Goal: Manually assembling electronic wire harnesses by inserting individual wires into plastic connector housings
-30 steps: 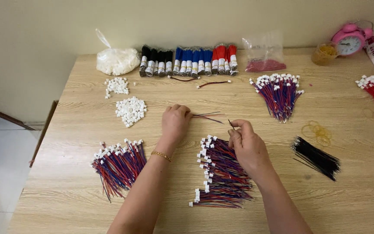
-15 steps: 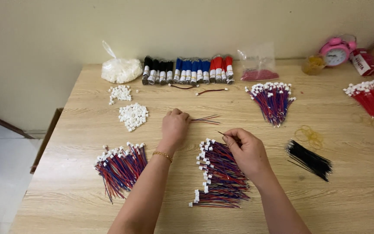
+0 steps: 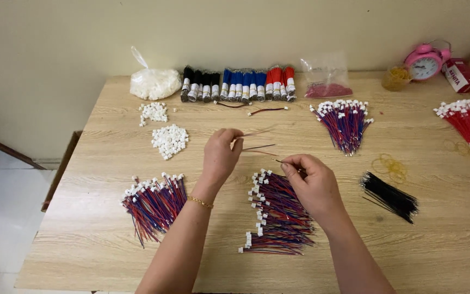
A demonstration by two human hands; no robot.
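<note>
My left hand [image 3: 221, 155] is raised over the middle of the wooden table [image 3: 110, 256] and pinches a few thin red and blue wires [image 3: 257, 140] that stick out to the right. My right hand [image 3: 312, 182] hovers over a pile of red and blue wires with white connectors [image 3: 270, 218], its fingertips closed on a thin wire end [image 3: 279, 161]. A second pile of such wires [image 3: 153, 204] lies to the left of my left arm. A small heap of white connectors [image 3: 169, 140] lies further back on the left.
Along the back edge stand a white bag [image 3: 153, 83], bundles of black, blue and red wire [image 3: 237, 84], a clear bag [image 3: 327, 79] and a pink alarm clock [image 3: 424, 61]. More wire piles [image 3: 345, 121], red wires [image 3: 466, 121], black ties [image 3: 390, 197] and rubber bands [image 3: 388, 165] lie right.
My left hand has lifted and turned slightly, bringing the wires up. My right hand has shifted left above the pile, pinching a wire end. The camera view has tilted a little.
</note>
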